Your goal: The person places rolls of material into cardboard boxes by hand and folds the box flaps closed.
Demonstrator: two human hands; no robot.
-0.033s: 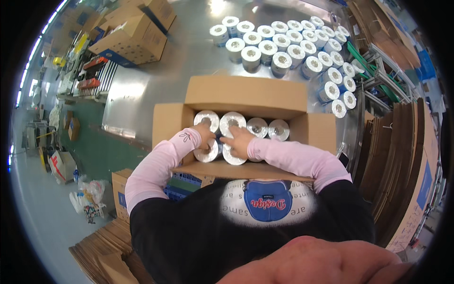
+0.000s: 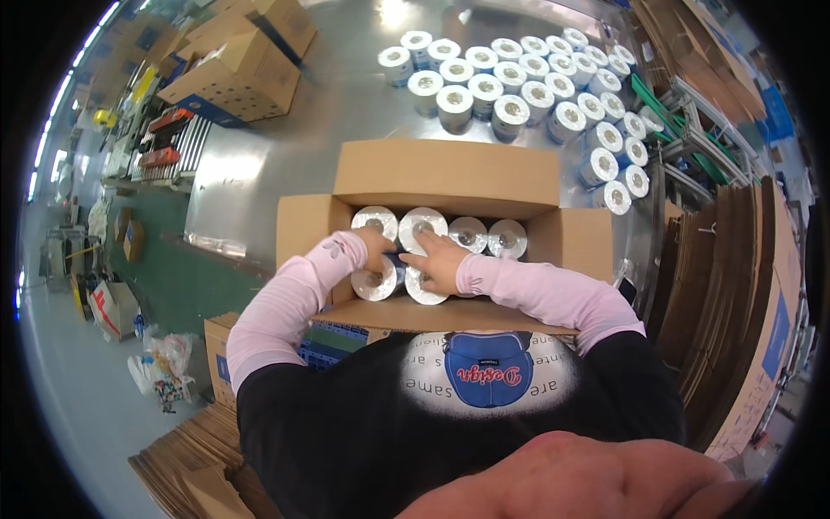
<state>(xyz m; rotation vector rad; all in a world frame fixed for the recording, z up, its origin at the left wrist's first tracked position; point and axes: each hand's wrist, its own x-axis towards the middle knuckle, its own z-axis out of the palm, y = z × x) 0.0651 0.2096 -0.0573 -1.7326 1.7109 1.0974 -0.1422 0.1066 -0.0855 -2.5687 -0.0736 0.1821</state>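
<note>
An open cardboard box stands in front of me, with shiny film-wrapped paper rolls upright in it. My left hand lies over the left end, its fingers stretched across the tops of a far roll and a near roll. Beside it my right hand rests with fingers spread on the neighbouring far roll and near roll. Further right in the box, two rolls look set lower. My right forearm and the box's near side hide part of the inside.
Many wrapped rolls stand grouped on the metal table at the far right. A larger carton sits far left, near a roller conveyor. Flattened cardboard is stacked at the right, more at lower left.
The whole view has shifted very slightly. My right fingers lie a little flatter on the rolls; my left hand stays in place.
</note>
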